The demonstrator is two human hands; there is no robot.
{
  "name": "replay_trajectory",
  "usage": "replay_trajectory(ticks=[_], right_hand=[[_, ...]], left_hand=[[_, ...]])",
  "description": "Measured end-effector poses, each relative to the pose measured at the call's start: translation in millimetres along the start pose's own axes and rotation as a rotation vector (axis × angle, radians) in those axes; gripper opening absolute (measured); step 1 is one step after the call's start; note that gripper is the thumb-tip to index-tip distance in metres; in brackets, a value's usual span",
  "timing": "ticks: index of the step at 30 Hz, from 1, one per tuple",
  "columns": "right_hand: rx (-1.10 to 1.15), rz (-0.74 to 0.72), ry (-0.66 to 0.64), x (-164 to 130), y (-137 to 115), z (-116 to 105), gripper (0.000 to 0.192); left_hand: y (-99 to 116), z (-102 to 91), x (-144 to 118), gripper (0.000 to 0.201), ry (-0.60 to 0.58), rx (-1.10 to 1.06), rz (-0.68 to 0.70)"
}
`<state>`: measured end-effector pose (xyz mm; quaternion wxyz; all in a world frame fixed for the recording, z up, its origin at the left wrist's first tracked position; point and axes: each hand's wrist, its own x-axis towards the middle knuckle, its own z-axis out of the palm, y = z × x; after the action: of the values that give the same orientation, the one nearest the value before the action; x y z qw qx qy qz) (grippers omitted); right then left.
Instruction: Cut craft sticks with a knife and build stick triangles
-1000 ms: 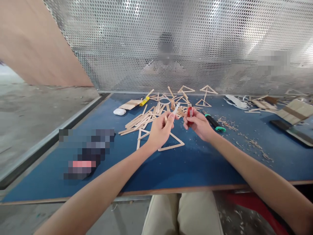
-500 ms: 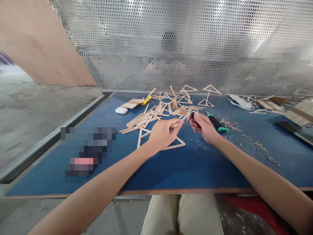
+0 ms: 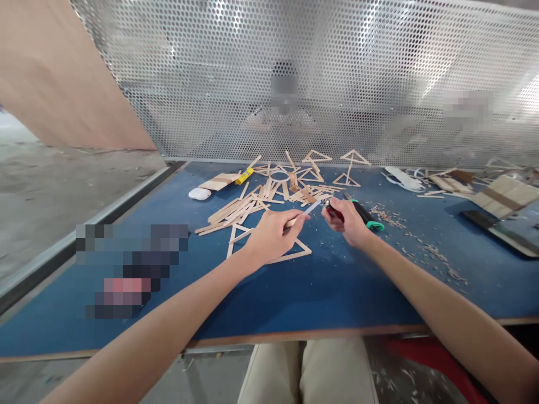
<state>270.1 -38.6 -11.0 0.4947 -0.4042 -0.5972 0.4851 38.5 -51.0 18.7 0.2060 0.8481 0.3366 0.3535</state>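
My left hand (image 3: 273,238) is closed on a translucent white glue stick (image 3: 312,208), which points up and right. A short length of wooden stick (image 3: 290,223) also shows among its fingers. My right hand (image 3: 350,224) is wrapped round a red lighter (image 3: 336,214) with a metal top, close beside the glue stick's far end. No flame can be made out. Under and beside my left hand lies a triangle frame of wooden craft sticks (image 3: 297,256), partly hidden. A black and green cutter (image 3: 361,213) lies just beyond my right hand.
Loose craft sticks (image 3: 240,209) spread behind my hands, with a tape ring (image 3: 279,177), a yellow tube (image 3: 244,176) and a white case (image 3: 199,193). Finished stick triangles (image 3: 352,157) lie near the perforated metal panel (image 3: 236,106). Wood scraps (image 3: 440,258) litter the right; a blurred dark object lies left.
The view has turned slightly, so the table's contents sit further left and a little lower. Both hands keep their holds, and the lighter's metal top shows more plainly near the glue stick.
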Motion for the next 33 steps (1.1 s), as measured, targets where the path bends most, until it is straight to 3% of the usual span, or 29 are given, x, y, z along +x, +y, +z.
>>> replay_trajectory(ticks=[7,17,33], right_hand=[[-0.012,-0.061,0.042,0.1,-3.6,0.1,0.044],[-0.004,-0.101,-0.024,-3.0,-9.4,0.7,0.038],[0.026,-0.102,-0.001,-0.8,-0.9,-0.9,0.043]], left_hand=[[-0.5,0.7,-1.5,0.038,0.013,-0.024,0.021],[2.6,-1.3,-2.0,0.038,-0.019,-0.003,0.046],[1.0,-2.4,0.0,0.029,0.019,0.099,0.122]])
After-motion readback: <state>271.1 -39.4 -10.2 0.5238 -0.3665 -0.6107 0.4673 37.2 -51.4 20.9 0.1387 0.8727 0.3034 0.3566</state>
